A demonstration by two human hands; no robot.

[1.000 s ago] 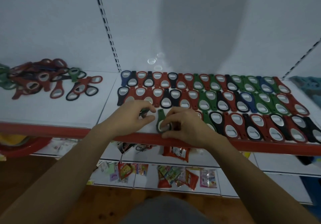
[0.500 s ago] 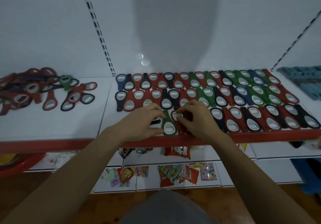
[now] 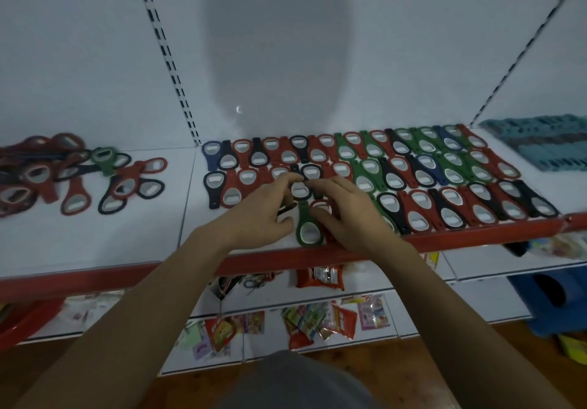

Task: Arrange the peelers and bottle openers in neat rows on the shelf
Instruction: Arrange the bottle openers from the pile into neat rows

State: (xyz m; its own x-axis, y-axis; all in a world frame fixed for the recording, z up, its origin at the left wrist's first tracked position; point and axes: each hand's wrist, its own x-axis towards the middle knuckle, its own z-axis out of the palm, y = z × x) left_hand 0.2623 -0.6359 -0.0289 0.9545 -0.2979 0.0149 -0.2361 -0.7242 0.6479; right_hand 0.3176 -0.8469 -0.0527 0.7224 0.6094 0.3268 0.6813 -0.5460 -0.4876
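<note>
Green bottle opener [image 3: 306,230], steel oval centre

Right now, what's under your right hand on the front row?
A red opener: only its ring head shows, beside the green opener. The right hand covers its handle and anything else beneath.
</note>
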